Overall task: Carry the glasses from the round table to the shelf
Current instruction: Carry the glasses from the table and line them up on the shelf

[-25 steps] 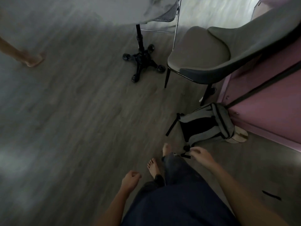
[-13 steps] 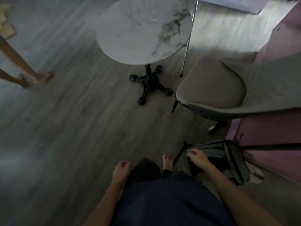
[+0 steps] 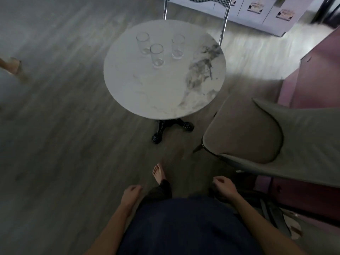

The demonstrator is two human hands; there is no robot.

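Head camera looks down at a round white marble table (image 3: pixel 147 92) on a black foot, standing at 12 o'clock from the person. Three clear drinking glasses stand upright on the far part of the table top, close together but not touching: one glass (image 3: pixel 143 42) at 11 o'clock, one glass (image 3: pixel 156 55) nearest the middle, one glass (image 3: pixel 178 46) at 12 o'clock. The left hand (image 3: pixel 131 195) hangs low at 7 o'clock with fingers loosely curled and holds nothing. The right hand (image 3: pixel 223 187) hangs at 5 o'clock, also loosely curled and holding nothing. Both hands are well apart from the glasses. A grey padded chair (image 3: pixel 244 133) sits at 3 o'clock. A bare foot (image 3: pixel 159 173) stands on the grey wooden floor (image 3: pixel 64 144).
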